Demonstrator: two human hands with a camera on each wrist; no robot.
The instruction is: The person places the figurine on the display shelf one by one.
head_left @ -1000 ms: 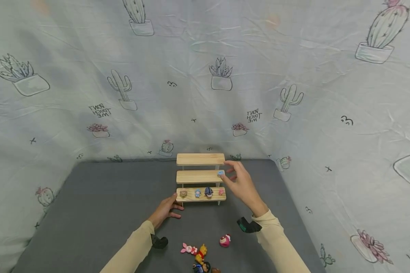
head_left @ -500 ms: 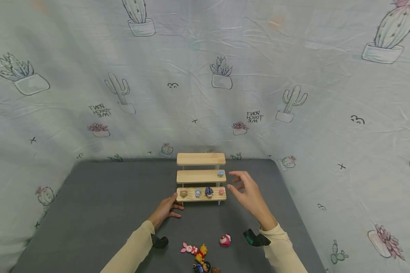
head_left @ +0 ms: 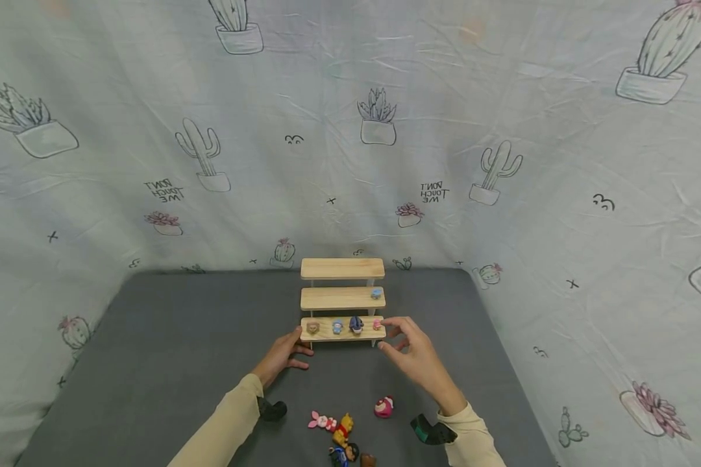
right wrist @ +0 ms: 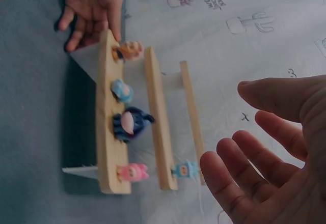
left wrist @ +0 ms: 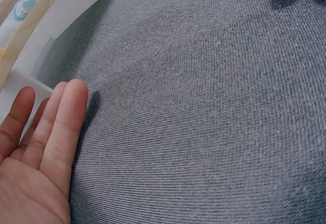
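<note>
Left hand (head_left: 282,358): fingers relaxed, flat on grey bench (head_left: 169,337), thumb touching wooden stepped shelf (head_left: 342,299) | Right hand (head_left: 416,355): fingers released, holding nothing, just right of bottom step | Blue figure (head_left: 376,293): middle step, right end | Four figures: bottom step

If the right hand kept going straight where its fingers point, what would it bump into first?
Probably the right end of the wooden shelf's bottom step, by the small pink figure. The right hand is open and empty beside it; depth is hard to judge.
</note>
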